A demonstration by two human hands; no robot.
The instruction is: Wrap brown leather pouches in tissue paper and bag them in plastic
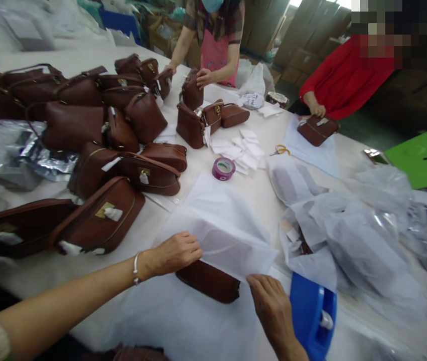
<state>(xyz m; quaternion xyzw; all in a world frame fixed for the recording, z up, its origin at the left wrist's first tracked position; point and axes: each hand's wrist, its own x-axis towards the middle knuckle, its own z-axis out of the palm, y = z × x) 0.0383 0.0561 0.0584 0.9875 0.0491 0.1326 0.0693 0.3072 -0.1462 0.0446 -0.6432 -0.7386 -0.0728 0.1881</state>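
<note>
My left hand [173, 253] rests with curled fingers on the left edge of a sheet of white tissue paper [221, 235]. That sheet is draped over a brown leather handbag [209, 283] lying on the white table [273, 135]. My right hand [271, 303] pinches the near corner of the same sheet. Only the bag's lower end shows from under the paper. A blue tape dispenser [313, 313] stands just right of my right hand.
Several brown handbags [100, 145] pile up at the left. A purple tape roll [223, 168], paper slips [245, 150] and yellow-handled scissors [281, 149] lie mid-table. Wrapped bags in white tissue [348, 235] sit right. Two other people [217, 45] handle bags at the far side.
</note>
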